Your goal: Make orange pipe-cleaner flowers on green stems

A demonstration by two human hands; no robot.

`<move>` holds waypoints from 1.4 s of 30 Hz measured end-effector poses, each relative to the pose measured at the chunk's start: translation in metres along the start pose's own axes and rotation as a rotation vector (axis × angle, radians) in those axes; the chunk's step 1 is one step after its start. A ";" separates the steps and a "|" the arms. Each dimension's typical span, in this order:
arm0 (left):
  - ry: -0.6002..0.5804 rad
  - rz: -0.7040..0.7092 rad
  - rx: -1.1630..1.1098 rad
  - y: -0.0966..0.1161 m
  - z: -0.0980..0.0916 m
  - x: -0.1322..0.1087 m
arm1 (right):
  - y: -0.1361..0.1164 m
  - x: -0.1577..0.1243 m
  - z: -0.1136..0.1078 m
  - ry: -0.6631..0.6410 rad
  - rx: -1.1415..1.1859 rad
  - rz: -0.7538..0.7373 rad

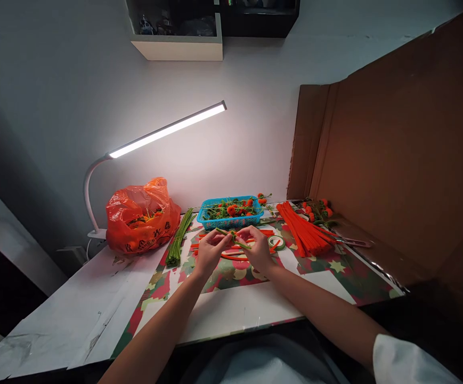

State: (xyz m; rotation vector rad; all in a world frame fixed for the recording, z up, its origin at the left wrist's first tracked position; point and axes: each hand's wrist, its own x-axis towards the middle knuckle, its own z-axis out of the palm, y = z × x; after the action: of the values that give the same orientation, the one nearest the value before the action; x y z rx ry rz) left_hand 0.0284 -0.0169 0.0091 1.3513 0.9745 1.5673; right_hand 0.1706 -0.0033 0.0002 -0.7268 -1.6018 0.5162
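Over the middle of the table, my left hand (209, 252) and my right hand (260, 250) are close together, fingertips pinched on green chenille stems (244, 246). One green end sticks out past my left fingers, another slants below my right fingers. Where the stems meet between my fingertips, the detail is too small to make out. Just beneath and behind my hands lie several loose orange-red chenille stems (234, 258). Beside my right hand is a roll of green tape (277, 243).
Behind my hands stands a blue basket (231, 223) of orange pompom flowers with green stems. Left are a green stem bundle (179, 240), an orange plastic bag (139, 218) and a lit lamp (167, 130). An orange-red bundle (305, 229), flowers (318, 212), scissors (355, 242) and cardboard (395, 149) occupy the right.
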 end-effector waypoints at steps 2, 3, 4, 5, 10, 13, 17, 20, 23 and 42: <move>0.018 -0.002 -0.010 0.000 0.000 0.000 | 0.001 -0.001 0.000 -0.039 -0.009 -0.085; 0.025 0.000 -0.015 0.000 0.000 0.001 | 0.001 -0.002 0.000 -0.050 -0.011 -0.110; 0.029 0.002 -0.016 0.000 0.000 0.001 | 0.001 -0.003 0.000 -0.055 -0.012 -0.126; 0.031 0.005 -0.013 -0.001 0.000 0.001 | 0.001 -0.004 0.001 -0.053 -0.011 -0.134; 0.045 0.016 0.008 -0.004 -0.002 0.002 | 0.001 -0.008 0.005 -0.067 0.032 -0.111; 0.044 0.018 0.018 -0.006 -0.003 0.002 | 0.002 -0.009 0.007 -0.074 0.062 -0.053; 0.028 0.012 0.069 -0.005 -0.005 0.003 | 0.003 -0.008 0.006 -0.104 0.058 -0.023; -0.016 0.010 0.097 -0.003 -0.008 0.005 | 0.001 -0.007 0.005 -0.095 0.067 -0.010; -0.108 0.041 0.134 -0.002 -0.014 0.008 | -0.002 -0.004 0.002 -0.059 0.078 0.026; -0.246 -0.250 0.091 0.007 -0.027 0.010 | 0.010 0.011 -0.016 -0.389 -0.067 -0.282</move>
State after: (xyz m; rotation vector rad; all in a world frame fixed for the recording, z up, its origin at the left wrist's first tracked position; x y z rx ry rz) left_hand 0.0003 -0.0111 0.0156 1.3870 1.0260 1.1539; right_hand 0.1875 0.0103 0.0034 -0.4541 -2.0548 0.4140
